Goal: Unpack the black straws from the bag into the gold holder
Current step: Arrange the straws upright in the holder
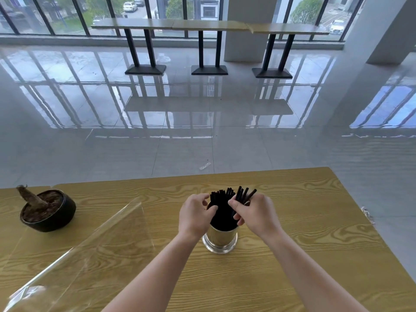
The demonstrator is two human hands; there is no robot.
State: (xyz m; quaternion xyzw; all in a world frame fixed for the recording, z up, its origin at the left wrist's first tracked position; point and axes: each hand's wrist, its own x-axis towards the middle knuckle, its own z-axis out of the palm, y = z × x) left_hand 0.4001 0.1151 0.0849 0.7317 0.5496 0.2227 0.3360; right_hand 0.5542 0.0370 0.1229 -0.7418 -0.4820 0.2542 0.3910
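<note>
A shiny gold holder [221, 239] stands upright on the wooden table [292, 221], filled with a bundle of black straws [221, 206] that stick up out of it. My left hand [195, 215] is at the left of the bundle, fingers curled against the straws. My right hand [252, 212] pinches a few straws at the right side, which lean outward. The clear plastic bag [85, 248] lies flat and empty on the table to the left.
A dark round pot [48, 211] with soil and a cut stump sits at the table's left. The table's far edge is just behind the holder. Beyond it lie a glossy tiled floor, bar tables and windows.
</note>
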